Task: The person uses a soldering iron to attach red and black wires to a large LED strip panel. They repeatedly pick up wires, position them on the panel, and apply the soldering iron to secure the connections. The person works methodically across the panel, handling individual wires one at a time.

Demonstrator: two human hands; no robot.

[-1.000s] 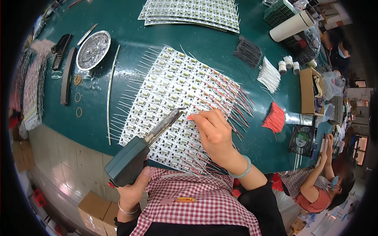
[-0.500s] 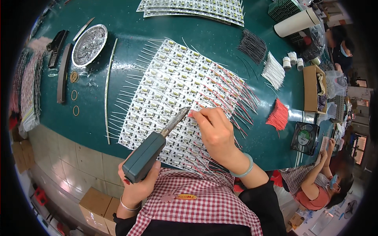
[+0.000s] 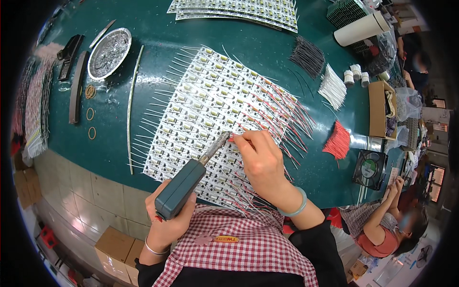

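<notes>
My left hand is wrapped around the dark green handle of a soldering iron. Its tip points up and right, and meets the panel of white circuit boards close to my right fingertips. My right hand is closed in a pinch above the panel, with a bit of red wire showing at the fingertips beside the iron's tip. Red and white wires fan out from the panel's right side, and short white wires stick out along its left edge.
Black, white and red wire bundles lie to the right. A metal bowl, rubber bands and a thin strip sit left. More board panels lie at the far edge. A small fan and a co-worker are at right.
The soldering iron has shifted slightly right and up, bringing its tip closer to the red wire at my right fingertips. My right hand has barely moved.
</notes>
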